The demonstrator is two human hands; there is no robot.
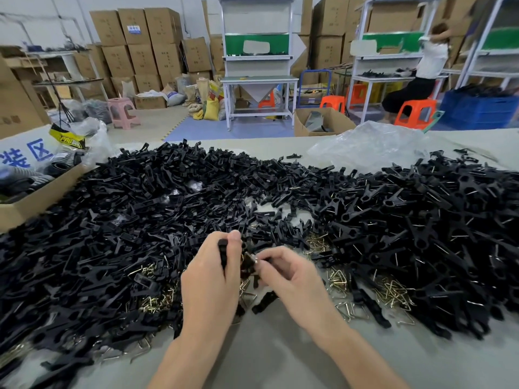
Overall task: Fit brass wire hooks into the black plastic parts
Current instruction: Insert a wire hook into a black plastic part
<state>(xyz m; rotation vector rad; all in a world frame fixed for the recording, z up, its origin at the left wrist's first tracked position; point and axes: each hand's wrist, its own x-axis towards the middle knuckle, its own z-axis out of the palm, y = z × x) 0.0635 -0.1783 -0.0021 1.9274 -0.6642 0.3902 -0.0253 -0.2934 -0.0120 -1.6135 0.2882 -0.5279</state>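
**Mountain of black clips on a workshop table, both hands busy in the middle**

The work surface is a pale grey-green table [280,360] in a storeroom-type space. At the back there are stacked cartons [140,46], a white workbench [258,80], orange stools [415,110], a pink stool [122,110], a blue crate [477,110] and some sacks [210,108]. Another person [429,63] sits at a bench far right.

Nearly the whole table is buried. Loose black plastic parts [140,220] are heaped on the left and centre. The pile on the right [421,234] has wire showing in many of its pieces. Brass wire hooks [393,293] lie in small scatters along the near edge of the heaps, on both sides of the hands. A crumpled clear plastic bag [370,147] sits behind the right pile, and an open cardboard box [33,203] butts against the left one. The heaps hem in the hands on three sides.

The left hand [210,282] is curled round a black part [223,254], held just above the near edge of the pile. Its long axis runs away from the person and its far end pokes out by the fingertips. The right hand [292,273] pinches what looks like a wire hook [255,259] between thumb and forefinger, right against the left hand. Only a glint of it shows, so which way it points can't be told.
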